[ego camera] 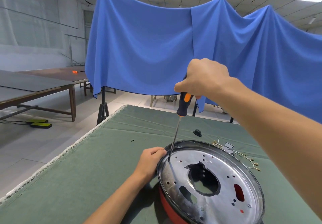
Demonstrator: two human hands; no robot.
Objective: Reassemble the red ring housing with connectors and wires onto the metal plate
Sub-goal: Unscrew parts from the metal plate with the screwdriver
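Your bench [97,162] wears a green cloth with a frayed white edge along its left side. A single loose screw [132,140] lies on the cloth, well apart from everything else. Behind the bench you have a big blue sheet [148,45] draped over stands. To your left stand long dark wooden tables [34,86], and a small orange object [75,72] sits on the far one. Two yellow-green pedals [39,123] rest on the tiled floor beneath them
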